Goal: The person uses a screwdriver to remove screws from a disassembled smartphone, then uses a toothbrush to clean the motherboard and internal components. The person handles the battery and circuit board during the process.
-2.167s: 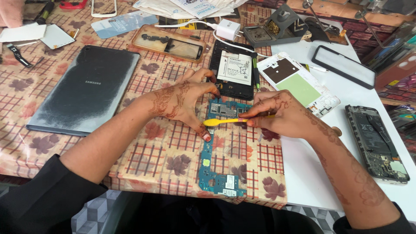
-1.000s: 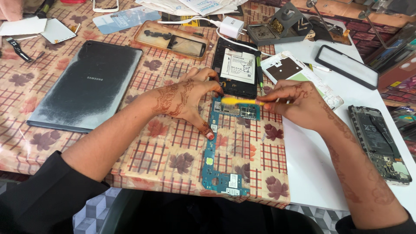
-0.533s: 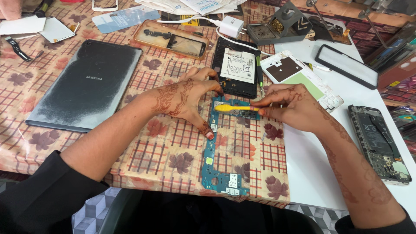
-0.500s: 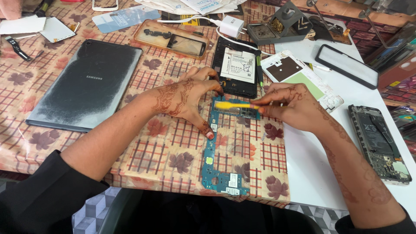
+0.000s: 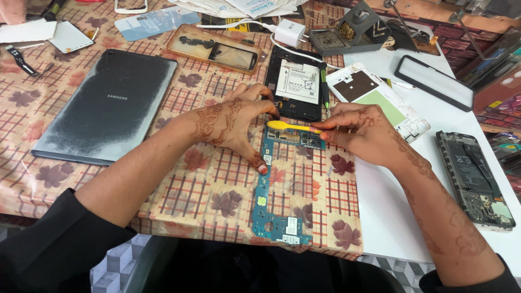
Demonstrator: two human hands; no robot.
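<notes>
A long blue-green circuit board [image 5: 264, 201] lies on the patterned tablecloth, its wider top end between my hands. My left hand [image 5: 230, 125] presses on the board's upper left part, thumb down on its narrow strip and fingertips at its top edge. My right hand [image 5: 361, 133] grips a yellow toothbrush [image 5: 290, 126] by the handle. The brush head rests across the board's top section. Just beyond the board lies an opened black phone with its white battery [image 5: 296, 81] showing.
A dark tablet [image 5: 106, 106] lies face down at the left. A brown phone frame [image 5: 220, 49], a white charger [image 5: 289, 32] and a soldering stand [image 5: 353, 32] sit behind. An opened phone [image 5: 475, 179], a black-framed screen [image 5: 434, 81] and a white-green back cover [image 5: 377, 100] lie on the white surface at right.
The yellow brush has moved up from the board's middle to its top section and shifted slightly side to side. My left hand has stayed pressed on the board.
</notes>
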